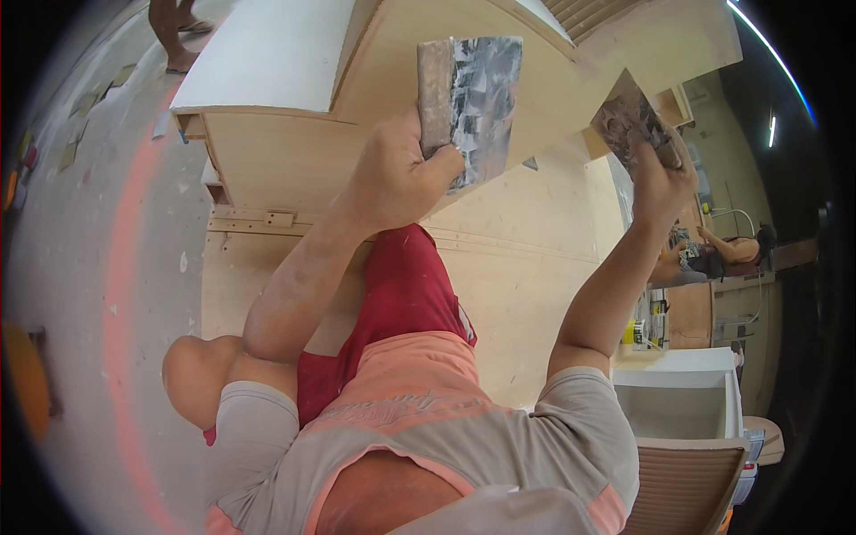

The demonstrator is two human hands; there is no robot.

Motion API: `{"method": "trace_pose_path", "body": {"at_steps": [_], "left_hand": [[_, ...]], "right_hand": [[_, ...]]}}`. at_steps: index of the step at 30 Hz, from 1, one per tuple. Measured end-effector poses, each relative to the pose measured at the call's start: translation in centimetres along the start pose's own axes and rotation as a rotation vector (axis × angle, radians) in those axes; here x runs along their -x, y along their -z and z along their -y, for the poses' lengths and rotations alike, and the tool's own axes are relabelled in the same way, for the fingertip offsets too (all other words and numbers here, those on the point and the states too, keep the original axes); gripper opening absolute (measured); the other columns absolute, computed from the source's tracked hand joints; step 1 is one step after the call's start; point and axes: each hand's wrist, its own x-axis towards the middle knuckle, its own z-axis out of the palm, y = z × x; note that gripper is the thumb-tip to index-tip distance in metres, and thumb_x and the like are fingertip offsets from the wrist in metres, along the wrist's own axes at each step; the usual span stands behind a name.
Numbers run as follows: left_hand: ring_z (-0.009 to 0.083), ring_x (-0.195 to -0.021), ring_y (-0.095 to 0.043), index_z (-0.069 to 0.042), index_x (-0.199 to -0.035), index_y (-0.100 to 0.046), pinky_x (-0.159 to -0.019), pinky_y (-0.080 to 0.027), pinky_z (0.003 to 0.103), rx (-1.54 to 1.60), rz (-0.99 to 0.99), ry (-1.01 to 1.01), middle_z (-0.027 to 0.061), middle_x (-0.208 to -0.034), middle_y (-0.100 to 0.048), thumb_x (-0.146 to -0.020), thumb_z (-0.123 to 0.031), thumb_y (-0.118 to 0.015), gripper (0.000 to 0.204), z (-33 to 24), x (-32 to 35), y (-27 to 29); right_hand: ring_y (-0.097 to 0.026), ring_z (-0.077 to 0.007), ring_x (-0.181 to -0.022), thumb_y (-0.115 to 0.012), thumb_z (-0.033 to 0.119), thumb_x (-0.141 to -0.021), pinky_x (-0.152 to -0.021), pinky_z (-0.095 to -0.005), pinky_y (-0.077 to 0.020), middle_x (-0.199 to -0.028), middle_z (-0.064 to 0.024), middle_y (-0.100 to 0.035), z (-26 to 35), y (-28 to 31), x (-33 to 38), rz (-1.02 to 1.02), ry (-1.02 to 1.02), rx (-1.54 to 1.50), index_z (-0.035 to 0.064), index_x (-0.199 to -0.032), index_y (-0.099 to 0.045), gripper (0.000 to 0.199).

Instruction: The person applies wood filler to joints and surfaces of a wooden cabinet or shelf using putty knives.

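Grasping wide smeared blade (pixel 486 111) in left hand (pixel 397 178), before wooden cabinet (pixel 294 152), long axis running toward cabinet's far side; cannot tell contact. Clasping stained scraper (pixel 624 120) in right hand (pixel 662 185), nearer cabinet's right end, angled leftward. Noted nearer than cabinet: pale plywood sheet (pixel 526 223); left of cabinet: speckled floor (pixel 80 214).

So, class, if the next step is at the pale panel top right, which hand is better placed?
Probably the right hand: its scraper overlaps that pale panel in the picture, though contact can't be told. The left hand, gripping the wide smeared blade, is farther left.
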Motion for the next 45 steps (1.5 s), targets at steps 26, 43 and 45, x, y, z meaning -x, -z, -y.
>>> {"method": "trace_pose_path", "body": {"at_steps": [26,43,45], "left_hand": [[0.0121,-0.079,-0.055,0.004,-0.11,-0.044,-0.067,-0.046,0.026,0.497,-0.094,0.198,0.0083,-0.093,-0.056,-0.072,0.004,-0.045,0.038,2.6,-0.8,-0.8],[0.0106,-0.078,-0.054,0.004,-0.105,-0.047,-0.068,-0.045,0.025,0.474,-0.152,0.05,0.007,-0.093,-0.056,-0.072,0.003,-0.048,0.033,0.2,0.3,0.3],[0.0103,-0.079,-0.053,0.004,-0.105,-0.047,-0.069,-0.045,0.025,0.455,-0.145,0.05,0.0067,-0.093,-0.056,-0.072,0.003,-0.048,0.033,-0.2,0.4,0.5]], "right_hand": [[-0.056,-0.0146,-0.072,-0.059,-0.007,-0.07,-0.063,-0.0267,-0.0454,-0.087,-0.0068,-0.061,-6.7,-1.7,4.1,0.244,-0.09,-0.417,-0.0058,-0.092,-0.059,0.022],[-0.057,-0.026,-0.075,-0.052,-0.004,-0.064,-0.064,-0.0348,-0.0467,-0.086,-0.007,-0.063,-2.8,-8.3,3.5,0.228,0.736,0.681,0.0135,-0.092,-0.065,0.036],[-0.058,-0.0251,-0.073,-0.053,-0.003,-0.066,-0.064,-0.0345,-0.0468,-0.084,-0.0069,-0.063,-4.2,-8.3,4.2,0.273,0.558,0.509,0.0138,-0.095,-0.063,0.035]]}}
